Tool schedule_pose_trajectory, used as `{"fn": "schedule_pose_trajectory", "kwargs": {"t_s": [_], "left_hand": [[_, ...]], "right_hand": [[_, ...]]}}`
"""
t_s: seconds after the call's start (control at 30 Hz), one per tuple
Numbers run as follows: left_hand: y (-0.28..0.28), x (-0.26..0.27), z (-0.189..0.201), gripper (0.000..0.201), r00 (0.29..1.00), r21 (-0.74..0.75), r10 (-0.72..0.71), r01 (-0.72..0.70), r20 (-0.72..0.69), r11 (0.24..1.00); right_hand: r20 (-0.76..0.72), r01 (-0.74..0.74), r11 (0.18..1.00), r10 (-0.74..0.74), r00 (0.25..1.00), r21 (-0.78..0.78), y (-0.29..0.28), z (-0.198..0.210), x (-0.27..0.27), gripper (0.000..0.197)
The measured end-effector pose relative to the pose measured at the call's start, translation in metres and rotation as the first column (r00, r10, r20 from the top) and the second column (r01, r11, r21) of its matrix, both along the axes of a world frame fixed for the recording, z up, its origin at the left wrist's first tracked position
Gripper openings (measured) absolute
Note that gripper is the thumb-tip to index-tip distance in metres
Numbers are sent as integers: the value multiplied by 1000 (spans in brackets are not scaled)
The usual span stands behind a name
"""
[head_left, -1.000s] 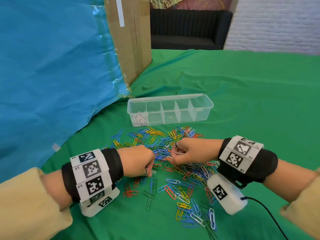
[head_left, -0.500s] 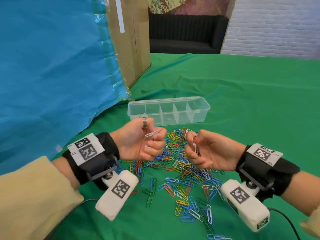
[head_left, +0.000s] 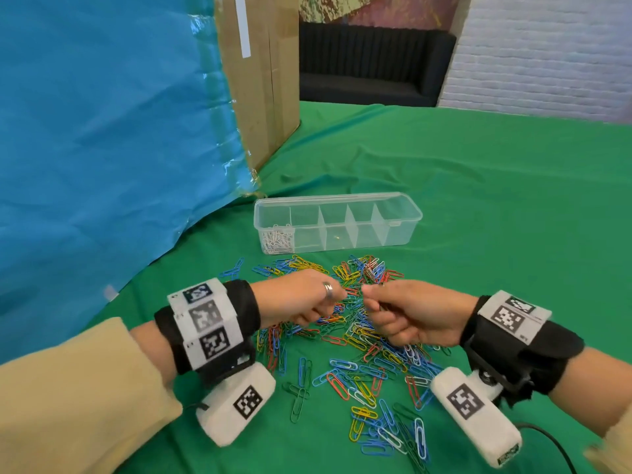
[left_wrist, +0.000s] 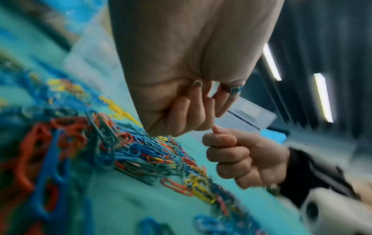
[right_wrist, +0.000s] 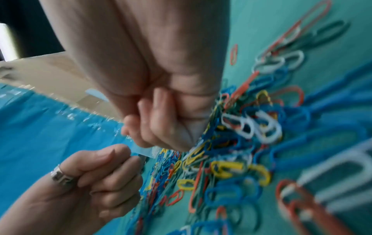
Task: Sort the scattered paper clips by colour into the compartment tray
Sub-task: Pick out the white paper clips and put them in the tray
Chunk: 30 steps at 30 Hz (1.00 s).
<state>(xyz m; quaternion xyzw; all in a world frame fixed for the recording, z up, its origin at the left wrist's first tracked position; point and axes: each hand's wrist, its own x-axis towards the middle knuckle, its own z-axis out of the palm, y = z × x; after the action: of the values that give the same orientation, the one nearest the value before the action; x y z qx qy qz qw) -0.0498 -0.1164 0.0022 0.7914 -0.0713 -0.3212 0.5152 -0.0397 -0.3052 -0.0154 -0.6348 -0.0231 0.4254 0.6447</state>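
Two sets of fingers are curled in tight, knuckle to knuckle, over the pile. My left hand, ring on one finger, has its fingertips bunched together w/ something thin showing at the tips; too blurred to say it's a clip, so can't tell what, if anything, it grips. Right hand is likewise balled up, thumb tip nearly touching the left's, and I can't tell if it holds anything either. Under and around both hands the paper clips lie scattered, blue, red, yellow, green, white, on the green cloth. Beyond the pile sits the clear compartment tray, dividers upright; white clips fill its leftmost compartment. Further back-left: a cardboard box and a blue sheet.
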Motion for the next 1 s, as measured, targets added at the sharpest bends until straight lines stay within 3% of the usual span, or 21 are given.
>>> {"fn": "schedule_pose_trajectory", "kwargs": {"t_s": [0.07,0.13,0.23,0.3,0.4,0.5,0.67,0.83,0.93,1.0], "left_hand": [[-4,-5,-1,30,960,296,-221,164,174,941],[-8,-12,0,9,872,501,-437,283,222,818],[-15,-23,-2,22,727,710,-636,304,258,635],[-18,-24,-4,26,668,778,-687,257,286,574],[-16,-19,-6,21,695,766,-670,272,262,582],[-11,-13,-6,25,761,708,-609,301,225,638],[0,-10,-3,15,804,716,-520,180,288,674],[-9,-19,-2,17,729,740,-587,168,351,651],[-17,-21,-9,15,718,754,-613,190,330,629],[-20,-21,-9,15,733,758,-621,231,277,610]], "right_hand": [[165,-132,965,171,971,-227,-4,3,-3,30],[311,-222,874,375,873,-432,-7,7,-7,26],[382,-324,736,613,692,-594,-5,14,-15,12],[374,-329,641,711,596,-694,-1,16,-22,8],[328,-234,475,819,470,-848,8,12,-33,24],[300,-139,389,854,425,-911,17,7,-38,24],[343,-104,429,826,447,-897,13,13,-29,14],[428,-81,521,771,472,-850,8,20,-30,7],[372,-108,455,823,429,-884,13,16,-36,27],[333,-79,395,852,405,-915,15,13,-39,29]]}}
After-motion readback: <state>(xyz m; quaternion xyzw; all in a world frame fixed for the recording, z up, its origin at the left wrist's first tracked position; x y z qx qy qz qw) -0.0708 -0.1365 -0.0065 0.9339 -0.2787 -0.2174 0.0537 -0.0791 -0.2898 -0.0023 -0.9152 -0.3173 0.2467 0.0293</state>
